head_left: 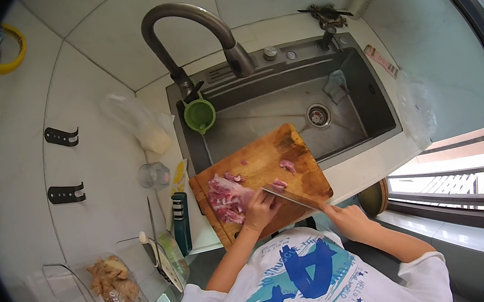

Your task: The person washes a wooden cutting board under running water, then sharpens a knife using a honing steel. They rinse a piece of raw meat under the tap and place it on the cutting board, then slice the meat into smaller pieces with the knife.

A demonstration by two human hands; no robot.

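A wooden cutting board [265, 152] lies tilted over the counter and the sink's near left corner. On its left part rests a large piece of raw pink meat [225, 196], and several small cut pieces lie around it, one of them a meat piece [287, 166] further right. My left hand [260, 210] presses on the right end of the large piece, fingers bent. A knife [294, 198] is in my right hand [347, 219], its blade slanting up to the left with the tip beside my left fingers. A small meat piece [280, 183] lies just beyond the blade.
Behind the board is a dark sink [260, 116] with a tall faucet [186, 9] and a green strainer cup [200, 115]. Left of the board stand a dark green knife sharpener [181, 223] and a plastic bottle [154, 176]. Ginger fills a clear bin [122, 286] lower left.
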